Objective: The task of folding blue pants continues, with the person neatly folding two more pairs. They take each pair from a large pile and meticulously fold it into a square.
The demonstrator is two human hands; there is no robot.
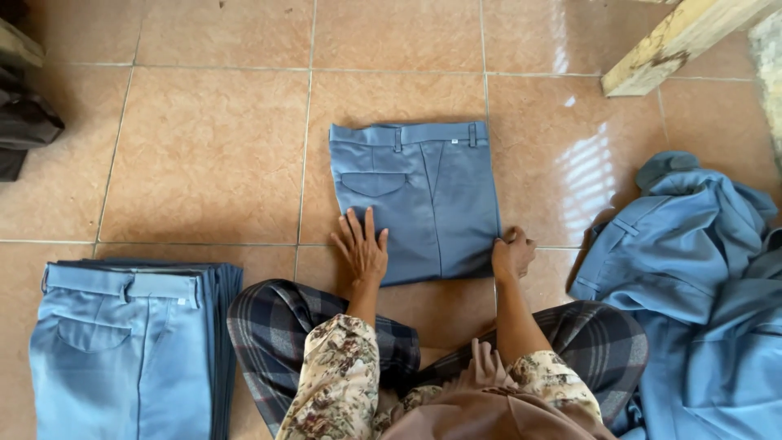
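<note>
Fingers (359,231) of the left hand (361,254) lie spread and flat, palm down, pressing the lower left corner of the folded blue-grey trousers (423,195); nothing is gripped. Fingers (512,239) of the right hand (511,255) are curled shut, pinching the lower right edge of the same trousers where the cloth meets the floor.

Nearer than the fingers, toward the person: two forearms in floral sleeves (342,375) and crossed legs in a dark plaid cloth (269,326), seated on the tiled floor (212,155).

Between and just beyond the fingers: the folded trousers lie flat on the tiles, folded to a near square, waistband at the far edge, one back pocket showing on the left half.

Left of the left fingers, well apart: a neat stack of folded trousers (122,350) of the same colour, waistband away from the person.

Right of the right fingers, near: a loose heap of unfolded blue-grey garments (700,277).

Far right beyond the fingers: a pale wooden beam (676,41) lying at a slant. Far left: a dark cloth bundle (24,122) at the frame edge, kind not determinable.
</note>
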